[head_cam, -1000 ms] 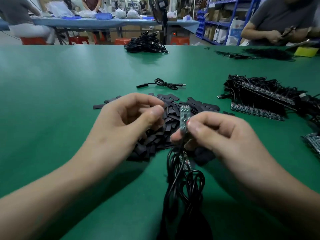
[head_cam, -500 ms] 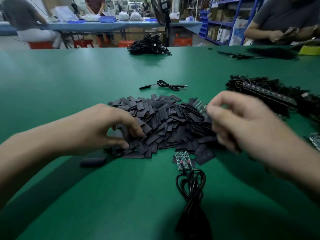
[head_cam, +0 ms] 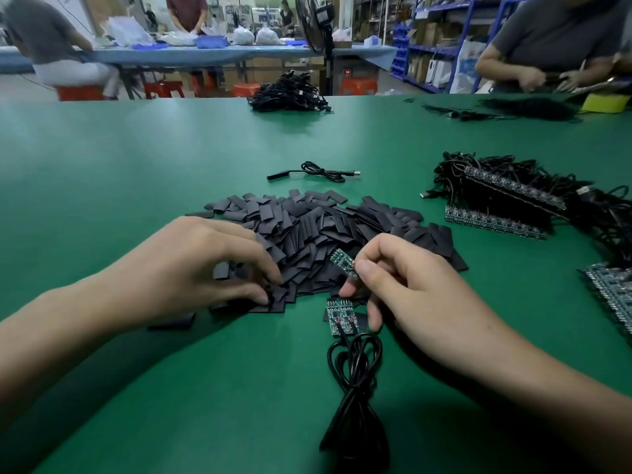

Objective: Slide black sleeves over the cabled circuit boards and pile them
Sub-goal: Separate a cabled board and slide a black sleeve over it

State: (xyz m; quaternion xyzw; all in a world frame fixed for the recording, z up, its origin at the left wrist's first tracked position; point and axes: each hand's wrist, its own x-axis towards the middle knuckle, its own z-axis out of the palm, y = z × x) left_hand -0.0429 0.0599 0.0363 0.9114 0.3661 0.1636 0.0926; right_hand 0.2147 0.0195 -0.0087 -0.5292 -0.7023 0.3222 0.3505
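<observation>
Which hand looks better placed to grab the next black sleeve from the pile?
Left. The left hand touches the near edge of the pile of black sleeves, while the right hand is busy pinching a circuit board just above the pile.

Black sleeves (head_cam: pixel 314 230) heap on a green table (head_cam: pixel 136 159); the circuit board (head_cam: pixel 343 263) is green, its cables (head_cam: pixel 355 371) black.

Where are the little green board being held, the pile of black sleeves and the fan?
green board (head_cam: pixel 343 262): head view, its middle.
pile of black sleeves (head_cam: pixel 318 230): head view, pile's centre.
fan (head_cam: pixel 307 29): head view, its round guard.
</observation>
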